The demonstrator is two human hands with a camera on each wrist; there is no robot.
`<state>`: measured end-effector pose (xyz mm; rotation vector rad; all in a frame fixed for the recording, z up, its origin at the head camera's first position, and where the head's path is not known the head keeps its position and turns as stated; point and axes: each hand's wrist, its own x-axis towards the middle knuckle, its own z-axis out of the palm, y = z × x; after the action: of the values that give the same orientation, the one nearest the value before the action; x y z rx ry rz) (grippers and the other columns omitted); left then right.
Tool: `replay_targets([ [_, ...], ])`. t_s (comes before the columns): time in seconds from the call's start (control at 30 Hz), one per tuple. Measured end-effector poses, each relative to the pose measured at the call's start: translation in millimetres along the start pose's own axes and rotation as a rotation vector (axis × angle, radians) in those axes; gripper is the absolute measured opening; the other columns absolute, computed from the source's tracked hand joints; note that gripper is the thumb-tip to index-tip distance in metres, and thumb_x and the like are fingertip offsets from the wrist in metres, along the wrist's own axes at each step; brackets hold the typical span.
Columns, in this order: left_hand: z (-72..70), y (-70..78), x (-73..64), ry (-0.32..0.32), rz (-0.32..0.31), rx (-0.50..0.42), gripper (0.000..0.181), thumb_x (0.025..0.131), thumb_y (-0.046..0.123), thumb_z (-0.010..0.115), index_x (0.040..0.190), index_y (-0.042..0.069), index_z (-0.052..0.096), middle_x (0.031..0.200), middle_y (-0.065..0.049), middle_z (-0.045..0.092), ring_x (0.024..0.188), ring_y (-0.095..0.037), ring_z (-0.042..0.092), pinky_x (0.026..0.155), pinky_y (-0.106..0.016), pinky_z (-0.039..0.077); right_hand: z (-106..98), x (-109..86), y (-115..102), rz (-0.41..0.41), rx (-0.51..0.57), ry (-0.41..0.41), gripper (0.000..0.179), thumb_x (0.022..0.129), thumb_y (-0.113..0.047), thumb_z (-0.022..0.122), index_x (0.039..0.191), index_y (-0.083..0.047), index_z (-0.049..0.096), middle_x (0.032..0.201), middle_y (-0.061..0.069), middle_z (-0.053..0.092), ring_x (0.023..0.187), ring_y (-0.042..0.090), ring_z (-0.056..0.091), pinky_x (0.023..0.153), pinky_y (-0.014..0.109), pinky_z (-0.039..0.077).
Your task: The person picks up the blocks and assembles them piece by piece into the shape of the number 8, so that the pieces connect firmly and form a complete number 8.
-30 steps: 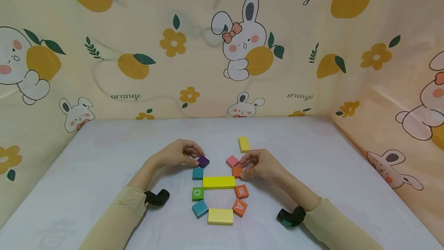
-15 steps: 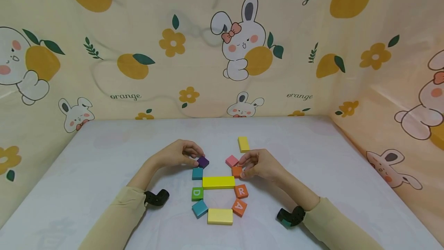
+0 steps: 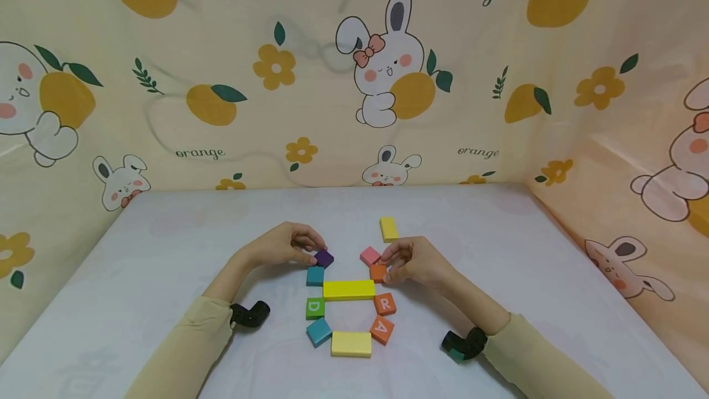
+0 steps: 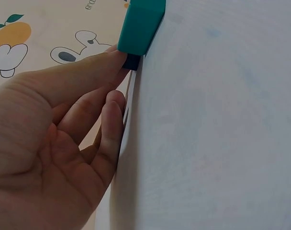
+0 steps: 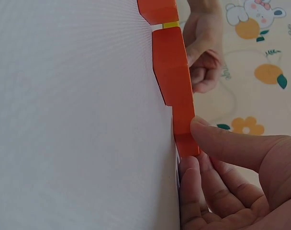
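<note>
My left hand (image 3: pixel 288 244) pinches a small purple block (image 3: pixel 324 258) between thumb and fingers, at the far left of a ring of toy blocks. Just nearer than it lies a teal block (image 3: pixel 315 276); in the left wrist view a teal block (image 4: pixel 141 28) covers most of the purple one. Across the ring, my right hand (image 3: pixel 418 260) has its thumb on an orange block (image 3: pixel 378 273), its other fingers curled behind that block's far end and close by a pink block (image 3: pixel 370 256). A long yellow block (image 3: pixel 349 290) spans between the two sides.
Nearer lie a green D block (image 3: pixel 315 308), a tilted teal block (image 3: pixel 319 332), a pale yellow block (image 3: pixel 351 344) and orange blocks lettered R (image 3: pixel 385 303) and A (image 3: pixel 383 329). One yellow block (image 3: pixel 389 229) lies apart beyond the right hand. A printed backdrop (image 3: pixel 332 159) borders the white table (image 3: pixel 183 251).
</note>
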<state>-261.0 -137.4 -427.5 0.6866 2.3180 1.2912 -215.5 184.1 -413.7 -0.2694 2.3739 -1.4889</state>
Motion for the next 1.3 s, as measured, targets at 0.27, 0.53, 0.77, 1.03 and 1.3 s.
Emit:
replay_targets([
  [0.27,-0.4,1.8,-0.4,-0.006,0.000,0.004,0.029,0.086,0.012,0.077,0.114,0.015,0.069,0.112,0.002,0.068,0.109,-0.022,0.059,0.097,-0.042,0.046,0,-0.4,1,0.000,-0.007,0.003,0.030,0.074,0.004,0.083,0.099,-0.001,0.069,0.093,0.008,0.070,0.073,0.024,0.064,0.070,0.029,0.054],
  [0.53,0.6,2.9,-1.1,-0.007,-0.003,0.006,0.029,0.086,0.012,0.077,0.113,0.015,0.069,0.111,0.002,0.068,0.109,-0.022,0.059,0.097,-0.042,0.046,1,-0.6,2,0.009,-0.010,0.008,0.029,0.074,0.004,0.083,0.098,-0.002,0.069,0.093,0.008,0.070,0.072,0.024,0.064,0.071,0.030,0.055],
  [0.77,0.7,2.5,-1.2,-0.006,0.009,0.004,0.029,0.087,0.011,0.077,0.114,0.014,0.068,0.112,0.001,0.068,0.109,-0.023,0.060,0.096,-0.042,0.047,0,-2.6,-2,-0.013,-0.004,-0.005,0.030,0.074,0.005,0.083,0.100,0.000,0.068,0.095,0.010,0.070,0.073,0.024,0.064,0.071,0.030,0.054],
  [1.03,-1.1,1.4,-0.2,-0.014,0.013,0.000,0.029,0.087,0.013,0.077,0.115,0.014,0.068,0.113,0.001,0.068,0.108,-0.022,0.060,0.096,-0.041,0.047,-1,-2.1,-3,-0.018,-0.005,-0.011,0.031,0.074,0.005,0.083,0.100,0.001,0.068,0.095,0.011,0.070,0.072,0.024,0.063,0.070,0.030,0.054],
  [1.3,-10.2,11.1,-2.6,0.088,0.017,-0.014,0.023,0.095,0.020,0.067,0.115,0.009,0.066,0.112,-0.006,0.068,0.092,-0.027,0.064,0.081,-0.039,0.054,-1,-1.2,-2,0.004,-0.006,-0.003,0.029,0.074,0.004,0.083,0.099,-0.001,0.068,0.094,0.009,0.070,0.073,0.024,0.064,0.070,0.029,0.054],
])
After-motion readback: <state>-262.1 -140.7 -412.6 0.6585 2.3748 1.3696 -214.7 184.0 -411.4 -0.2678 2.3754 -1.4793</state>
